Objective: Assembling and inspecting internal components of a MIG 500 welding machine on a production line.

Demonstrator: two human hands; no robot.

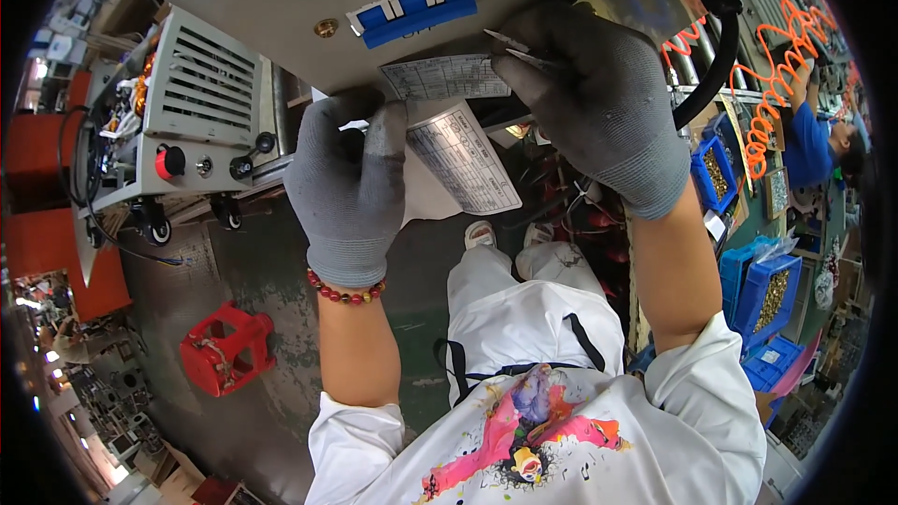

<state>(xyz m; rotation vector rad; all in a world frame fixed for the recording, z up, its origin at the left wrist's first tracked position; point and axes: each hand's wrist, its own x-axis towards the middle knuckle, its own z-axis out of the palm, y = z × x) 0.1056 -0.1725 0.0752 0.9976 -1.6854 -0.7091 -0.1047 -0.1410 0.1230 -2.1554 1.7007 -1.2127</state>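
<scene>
My left hand (348, 178), in a grey glove with dark fingertips, pinches a sheet of printed labels (463, 159) by its edge below a grey metal cabinet (253, 0). My right hand (603, 98), gloved alike, is closed around a pair of pointed tweezers (510, 40), tips toward the left. Between the hands, a silvery printed label (440, 78) lies at the cabinet panel's lower edge; I cannot tell whether it is stuck down. Just above it sits a blue breaker switch (416, 14) in the panel. A black cable (716, 65) hangs from the panel beside my right hand.
At left stands a vented grey unit (201, 103) on casters, with a red knob. A red plastic stool (227, 348) is on the floor. Blue bins (772, 295) of small metal parts, orange coiled hoses (762, 84) and a person in blue (809, 145) are at right.
</scene>
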